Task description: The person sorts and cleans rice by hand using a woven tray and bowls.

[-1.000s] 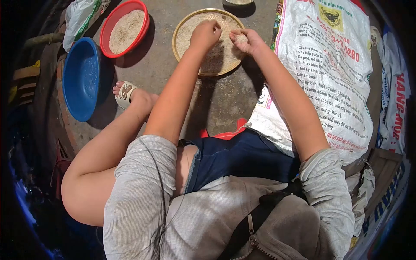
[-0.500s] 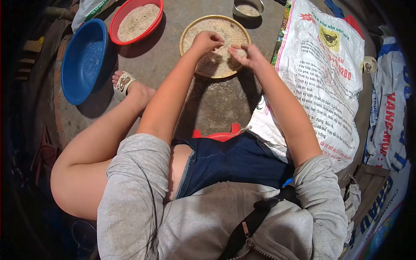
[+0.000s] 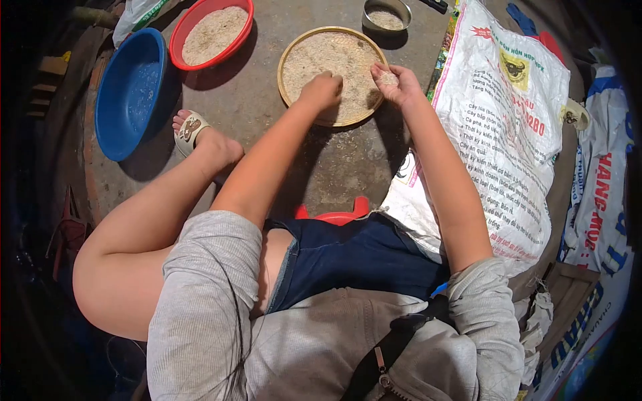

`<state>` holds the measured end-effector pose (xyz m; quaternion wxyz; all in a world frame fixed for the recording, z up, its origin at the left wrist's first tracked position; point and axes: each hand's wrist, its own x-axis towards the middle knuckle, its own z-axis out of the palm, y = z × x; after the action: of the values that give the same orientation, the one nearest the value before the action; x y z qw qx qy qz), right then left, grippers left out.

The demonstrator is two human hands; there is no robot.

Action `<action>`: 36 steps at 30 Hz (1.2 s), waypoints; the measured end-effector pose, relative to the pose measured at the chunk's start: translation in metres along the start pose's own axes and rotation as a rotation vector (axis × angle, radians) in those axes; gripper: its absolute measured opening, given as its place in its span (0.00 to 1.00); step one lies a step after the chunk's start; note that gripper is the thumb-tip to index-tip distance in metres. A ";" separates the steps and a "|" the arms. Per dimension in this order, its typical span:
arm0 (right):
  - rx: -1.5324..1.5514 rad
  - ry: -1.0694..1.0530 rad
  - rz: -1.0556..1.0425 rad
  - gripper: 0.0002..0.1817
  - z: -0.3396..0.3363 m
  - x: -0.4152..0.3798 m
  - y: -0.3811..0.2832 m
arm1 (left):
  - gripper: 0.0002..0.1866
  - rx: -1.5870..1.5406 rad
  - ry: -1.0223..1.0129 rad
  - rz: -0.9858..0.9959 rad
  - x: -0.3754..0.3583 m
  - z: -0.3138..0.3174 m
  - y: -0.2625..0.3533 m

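Note:
A round woven bamboo tray (image 3: 279,75) lies on the floor ahead of me, covered with pale grains that look like rice (image 3: 332,52). Over its lower middle, my left hand (image 3: 322,89) points down with its fingers curled together at the grains. Whatever those fingers pinch is hidden beneath the hand. At the tray's right rim, my right hand (image 3: 403,87) is turned palm up and cupped, with a small heap of the rice grains (image 3: 388,79) in it. A few dark specks show among the grains on the tray.
A red basin (image 3: 246,40) of similar grains and a blue basin (image 3: 107,127) stand at the left. Behind the tray's right side is a metal bowl (image 3: 386,21) with some grains. A printed white sack (image 3: 495,127) lies at the right. A red stool (image 3: 341,217) shows beneath me.
My left hand has dropped lower over the tray, down to the grains. My right hand has shifted slightly right, away from the left one, and now shows grains in its palm.

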<state>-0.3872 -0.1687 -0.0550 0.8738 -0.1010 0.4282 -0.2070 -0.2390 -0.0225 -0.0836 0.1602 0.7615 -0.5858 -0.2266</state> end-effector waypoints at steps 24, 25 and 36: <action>0.173 0.199 0.119 0.20 -0.006 0.018 0.015 | 0.26 0.250 0.374 0.151 -0.011 0.015 0.000; 0.164 0.195 0.112 0.20 0.001 0.021 0.008 | 0.27 0.213 0.308 0.109 -0.015 0.017 0.000; -0.116 -0.066 -0.162 0.33 0.112 0.003 -0.060 | 0.25 0.203 0.346 0.084 -0.014 0.023 -0.008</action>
<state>-0.3137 -0.2232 0.0329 0.8605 -0.1926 0.4010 -0.2481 -0.2482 -0.0066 -0.1050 0.1902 0.7763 -0.6005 -0.0252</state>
